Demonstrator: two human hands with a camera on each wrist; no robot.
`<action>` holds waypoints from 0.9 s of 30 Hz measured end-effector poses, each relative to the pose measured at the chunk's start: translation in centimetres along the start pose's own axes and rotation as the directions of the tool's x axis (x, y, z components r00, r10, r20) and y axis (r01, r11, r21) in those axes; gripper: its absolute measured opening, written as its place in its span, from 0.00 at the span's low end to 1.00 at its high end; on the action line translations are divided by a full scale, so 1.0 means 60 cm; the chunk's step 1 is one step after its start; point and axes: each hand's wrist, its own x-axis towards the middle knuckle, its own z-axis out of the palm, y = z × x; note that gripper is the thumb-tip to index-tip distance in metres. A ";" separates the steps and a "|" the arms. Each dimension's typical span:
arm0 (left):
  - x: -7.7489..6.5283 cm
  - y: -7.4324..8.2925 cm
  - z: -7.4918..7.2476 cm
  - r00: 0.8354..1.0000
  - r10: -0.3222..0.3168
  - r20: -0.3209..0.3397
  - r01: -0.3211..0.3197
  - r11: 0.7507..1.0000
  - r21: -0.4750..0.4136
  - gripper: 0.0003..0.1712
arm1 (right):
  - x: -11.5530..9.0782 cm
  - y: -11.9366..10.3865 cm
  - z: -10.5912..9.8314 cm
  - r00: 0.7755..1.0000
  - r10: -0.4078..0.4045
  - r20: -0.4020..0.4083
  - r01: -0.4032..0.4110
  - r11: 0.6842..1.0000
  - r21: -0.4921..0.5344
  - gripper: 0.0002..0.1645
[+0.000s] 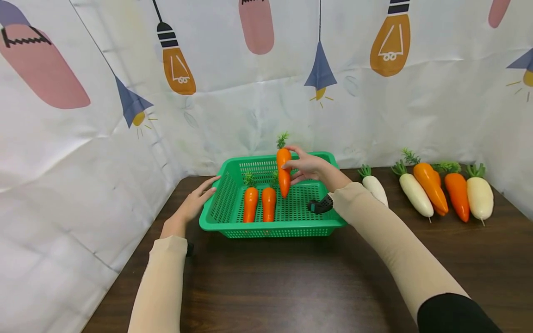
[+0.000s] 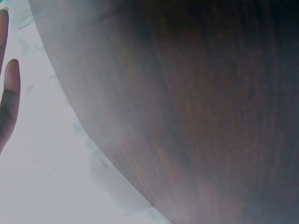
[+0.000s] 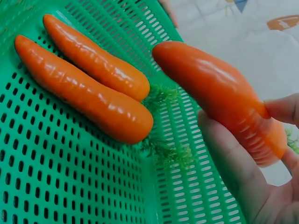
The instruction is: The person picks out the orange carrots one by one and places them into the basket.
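— How far is the work being taken?
— Partway, seemingly: two carrots (image 1: 269,204) are being held by the green basket (image 1: 275,226) near the desk's (image 1: 270,277) far edge; a third carrot (image 1: 284,173) is being gripped above it by the right hand (image 1: 307,167).
— And the left hand (image 1: 193,202)?
— Its fingers are being spread at the left rim. Other carrots (image 1: 457,196) and radishes (image 1: 480,198) near the far right corner are apparently being left.

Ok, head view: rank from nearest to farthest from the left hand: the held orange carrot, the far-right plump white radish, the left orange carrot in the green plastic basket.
1. Left orange carrot, inside the green plastic basket.
2. Held orange carrot, in the right hand.
3. Plump white radish, far right on the dark brown table.
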 end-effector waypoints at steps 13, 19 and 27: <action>-0.002 0.000 0.001 1.000 0.008 -0.006 -0.008 1.000 -0.014 0.34 | 0.017 0.003 0.010 0.998 0.058 0.020 -0.057 0.997 -0.053 0.50; -0.005 0.002 0.002 1.000 0.008 -0.010 -0.008 1.000 -0.027 0.34 | 0.023 0.008 0.014 0.995 0.089 0.038 -0.084 0.990 -0.117 0.49; -0.002 -0.003 0.002 1.000 0.019 -0.006 -0.019 1.000 -0.023 0.34 | 0.025 0.015 0.015 0.993 0.117 0.018 -0.110 0.970 -0.216 0.48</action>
